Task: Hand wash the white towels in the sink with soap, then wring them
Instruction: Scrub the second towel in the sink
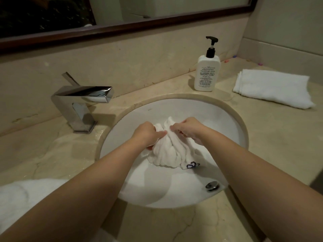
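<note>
left arm: bare, reaching forward and inward
left hand (147, 135): fingers curled, gripping the towel (167, 154)
right arm: bare, reaching forward and inward
right hand (187, 131): fingers curled, pinching the towel

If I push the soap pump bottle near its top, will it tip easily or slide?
The soap pump bottle would probably tip rather than slide: it stands tall on a narrow base. The marble counter looks glossy, so a low push may slide it. How full it is cannot be told.
</note>
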`<move>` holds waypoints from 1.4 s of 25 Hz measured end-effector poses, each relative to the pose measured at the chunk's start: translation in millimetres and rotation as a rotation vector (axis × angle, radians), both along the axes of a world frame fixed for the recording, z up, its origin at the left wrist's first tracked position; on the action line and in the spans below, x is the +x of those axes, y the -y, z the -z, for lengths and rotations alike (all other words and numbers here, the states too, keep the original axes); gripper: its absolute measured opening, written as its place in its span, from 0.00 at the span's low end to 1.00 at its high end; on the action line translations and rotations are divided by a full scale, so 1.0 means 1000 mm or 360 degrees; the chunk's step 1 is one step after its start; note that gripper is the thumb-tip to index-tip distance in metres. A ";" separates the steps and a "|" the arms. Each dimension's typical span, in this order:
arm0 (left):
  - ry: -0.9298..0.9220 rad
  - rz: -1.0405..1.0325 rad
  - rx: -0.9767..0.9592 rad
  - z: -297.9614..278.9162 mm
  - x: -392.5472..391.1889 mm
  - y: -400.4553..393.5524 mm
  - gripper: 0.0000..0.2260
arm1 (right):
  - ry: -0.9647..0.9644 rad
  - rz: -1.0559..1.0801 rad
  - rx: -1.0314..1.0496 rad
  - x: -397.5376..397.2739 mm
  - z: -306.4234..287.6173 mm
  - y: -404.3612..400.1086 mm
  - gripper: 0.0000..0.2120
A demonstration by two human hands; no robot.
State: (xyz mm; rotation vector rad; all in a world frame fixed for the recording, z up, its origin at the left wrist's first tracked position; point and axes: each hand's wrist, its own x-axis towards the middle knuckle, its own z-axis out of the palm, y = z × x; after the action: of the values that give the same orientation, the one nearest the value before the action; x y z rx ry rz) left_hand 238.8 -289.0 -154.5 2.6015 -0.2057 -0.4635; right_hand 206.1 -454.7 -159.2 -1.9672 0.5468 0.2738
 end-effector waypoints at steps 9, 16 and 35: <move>-0.0431 0.0424 -0.0013 0.001 -0.006 -0.012 0.08 | -0.0234 -0.0488 -0.0554 -0.037 -0.007 0.005 0.18; -0.0356 -0.0090 -0.1424 -0.015 -0.004 0.003 0.10 | 0.0550 0.0068 0.0214 -0.035 -0.026 -0.002 0.10; 0.0474 -0.0796 -0.1987 -0.040 0.000 0.017 0.22 | 0.1247 0.0596 0.0631 -0.020 -0.044 -0.031 0.10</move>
State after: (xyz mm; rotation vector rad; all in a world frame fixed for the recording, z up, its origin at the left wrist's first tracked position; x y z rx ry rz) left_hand 238.7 -306.2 -115.0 1.3814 0.0659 0.2157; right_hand 186.5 -423.2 -114.8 -1.3949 0.2959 -0.5676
